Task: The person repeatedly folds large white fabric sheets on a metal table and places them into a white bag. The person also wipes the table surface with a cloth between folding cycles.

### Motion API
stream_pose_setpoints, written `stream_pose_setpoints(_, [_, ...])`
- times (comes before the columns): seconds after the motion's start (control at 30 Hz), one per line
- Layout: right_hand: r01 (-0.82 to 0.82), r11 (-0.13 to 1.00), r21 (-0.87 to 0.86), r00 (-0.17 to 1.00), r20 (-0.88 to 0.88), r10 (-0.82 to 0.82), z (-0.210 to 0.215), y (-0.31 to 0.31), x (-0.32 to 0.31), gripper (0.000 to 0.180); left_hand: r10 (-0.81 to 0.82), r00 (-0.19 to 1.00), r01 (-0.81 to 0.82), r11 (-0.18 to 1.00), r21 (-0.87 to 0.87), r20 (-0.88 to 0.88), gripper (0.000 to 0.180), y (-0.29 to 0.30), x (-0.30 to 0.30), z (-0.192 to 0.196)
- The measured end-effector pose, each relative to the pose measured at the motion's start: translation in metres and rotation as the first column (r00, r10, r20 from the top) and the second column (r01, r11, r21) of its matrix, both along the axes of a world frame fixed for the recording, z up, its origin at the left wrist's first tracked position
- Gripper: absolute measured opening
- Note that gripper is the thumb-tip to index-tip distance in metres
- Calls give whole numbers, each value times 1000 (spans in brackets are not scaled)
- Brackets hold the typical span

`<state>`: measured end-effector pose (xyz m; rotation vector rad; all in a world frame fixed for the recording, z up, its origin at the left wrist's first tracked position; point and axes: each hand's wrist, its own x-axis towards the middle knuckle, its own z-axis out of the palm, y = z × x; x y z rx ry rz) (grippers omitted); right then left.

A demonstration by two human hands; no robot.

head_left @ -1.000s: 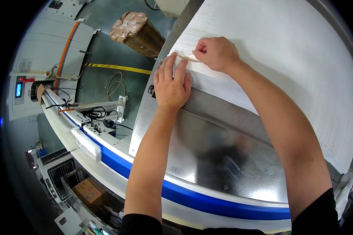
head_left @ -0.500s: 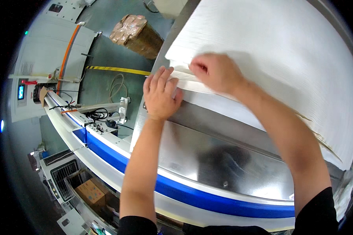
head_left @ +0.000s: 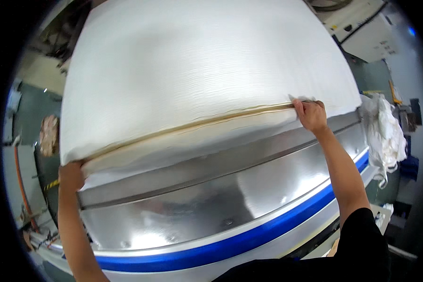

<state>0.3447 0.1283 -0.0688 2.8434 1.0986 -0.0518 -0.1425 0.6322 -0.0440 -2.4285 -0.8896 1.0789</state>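
A large white sheet (head_left: 207,70) lies spread over a wide machine bed, with a folded tan-edged hem (head_left: 192,124) running across its near side. My left hand (head_left: 71,176) grips the hem's left corner. My right hand (head_left: 309,114) pinches the hem near its right end. Both arms are stretched wide apart and the hem is pulled taut between them. Below the hem runs a shiny steel apron (head_left: 197,207) with a blue stripe (head_left: 249,237) along its front.
A heap of crumpled white linen (head_left: 385,136) sits at the right. At the left are a wrapped brown bundle (head_left: 48,135), an orange hose (head_left: 19,188) and a yellow floor line. Grey machinery (head_left: 362,23) stands at the upper right.
My hands were together at the sheet's left corner. They have slid apart along the hem, the right one far to the right, and my view has swung right over the sheet.
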Motion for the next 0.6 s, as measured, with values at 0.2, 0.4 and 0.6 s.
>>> stream_pose_setpoints(0.2, [97,995,-20,993,71,-95,0,-115,112,60,-15,986,-1,995,96,169,18,36,-38,-29])
stream_pose_setpoints(0.4, [35,908,-418,977,204,56,-9,-229,223,37,278,846,-306,952,-14,455,30,86,-95,-66])
stream_pose_setpoints(0.6, [268,884,-384,922,-165,-352,10,-282,291,34,455,738,-445,883,-147,498,41,111,-124,-74])
